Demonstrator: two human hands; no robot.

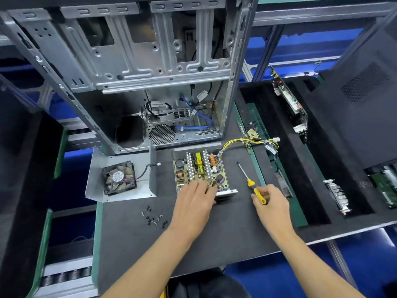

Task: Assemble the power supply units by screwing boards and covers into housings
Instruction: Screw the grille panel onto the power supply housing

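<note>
My left hand (pixel 196 197) rests flat on the green component-crowded power supply board (pixel 198 171) in its housing, mid-mat. My right hand (pixel 269 200) grips the yellow-handled screwdriver (pixel 252 184). Board-fastening step, I judge; next needs a screw from the loose dark screws (pixel 153 218).

Board (pixel 198 168): green PSU circuit board with silver heatsinks, yellow transformer, copper coil, seated flat in its open housing before me | Harness (pixel 247 141): yellow-black wires trailing right | Cover (pixel 120 175): grey metal, fan mounted, left of board | Screws (pixel 153 218): loose cluster, near cover | Screwdriver (pixel 250 181): yellow-handled, right of board.
</note>
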